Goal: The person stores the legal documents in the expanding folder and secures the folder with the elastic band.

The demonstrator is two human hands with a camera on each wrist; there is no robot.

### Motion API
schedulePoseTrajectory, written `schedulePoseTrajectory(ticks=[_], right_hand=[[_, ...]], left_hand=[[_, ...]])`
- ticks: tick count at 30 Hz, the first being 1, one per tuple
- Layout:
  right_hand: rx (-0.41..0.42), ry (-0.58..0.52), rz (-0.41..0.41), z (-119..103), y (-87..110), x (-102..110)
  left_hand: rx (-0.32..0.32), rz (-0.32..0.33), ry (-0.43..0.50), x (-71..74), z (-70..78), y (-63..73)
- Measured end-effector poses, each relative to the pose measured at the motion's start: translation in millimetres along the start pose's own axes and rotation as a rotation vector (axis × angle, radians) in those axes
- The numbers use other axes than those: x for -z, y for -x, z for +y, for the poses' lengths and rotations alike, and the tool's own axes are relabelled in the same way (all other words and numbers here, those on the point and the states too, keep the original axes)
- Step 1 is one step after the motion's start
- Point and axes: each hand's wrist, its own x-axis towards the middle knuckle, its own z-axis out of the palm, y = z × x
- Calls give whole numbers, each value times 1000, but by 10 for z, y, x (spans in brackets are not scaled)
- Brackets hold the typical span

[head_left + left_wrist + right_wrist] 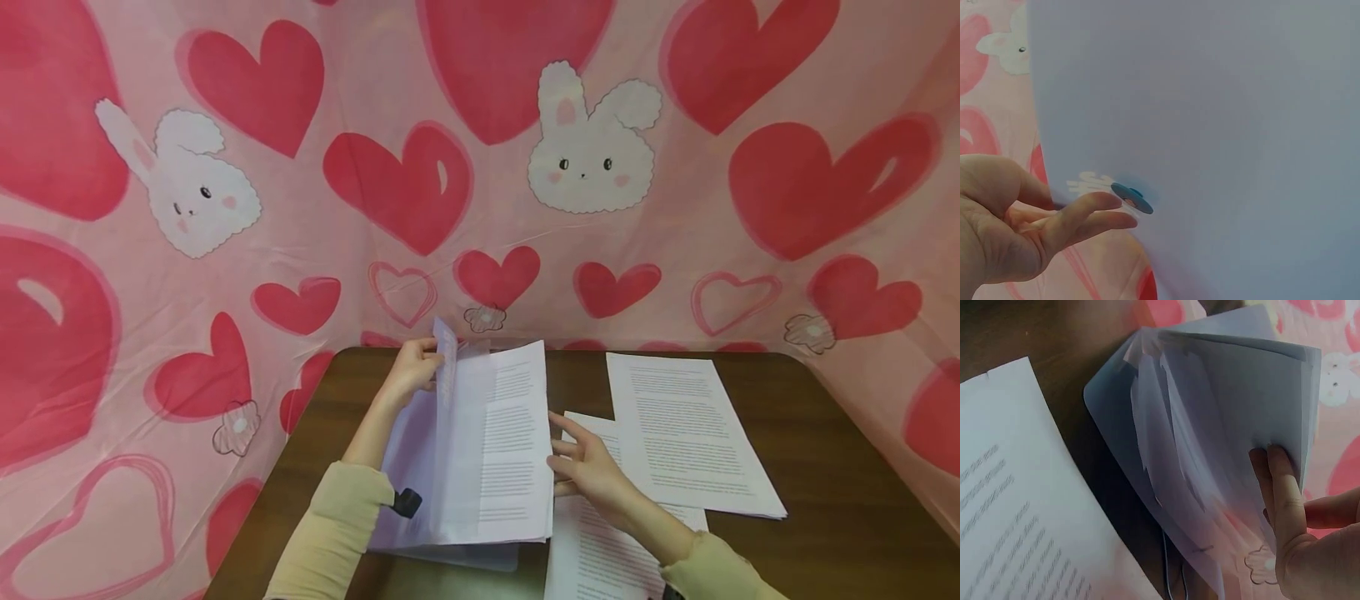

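Note:
A translucent lavender document folder (408, 454) stands partly opened on the table, a stack of printed sheets (517, 442) inside it. At the upper edge of its raised flap (446, 375), my left hand (412, 367) pinches the plastic. The left wrist view has a round blue button (1132, 198) on the flap beside those fingertips. My right hand (592, 471) grips the right edge of the stack. Seen from the right wrist, two of its fingers (1285, 487) lie along the back of the sheets, with clear inner sleeves (1160, 431) of the folder fanned out underneath.
Right of the folder, a printed sheet (585, 554) lies partly under my right forearm. Another set of printed pages (682, 433) overlaps it farther right. The dark wooden table (840, 500) backs onto a pink curtain (510, 217) with hearts and rabbits.

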Motion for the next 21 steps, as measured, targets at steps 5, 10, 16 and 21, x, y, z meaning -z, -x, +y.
schedulePoseTrajectory(ticks=[5, 10, 16, 21], right_hand=[[2, -16, 5, 3, -80, -131], [14, -27, -1, 16, -166, -239], [20, -10, 15, 67, -259, -339], [26, 10, 24, 95, -319, -397]], left_hand=[[13, 18, 3, -12, 4, 3], [16, 33, 6, -21, 4, 7], [20, 44, 17, -18, -8, 16], [22, 55, 14, -11, -9, 20]])
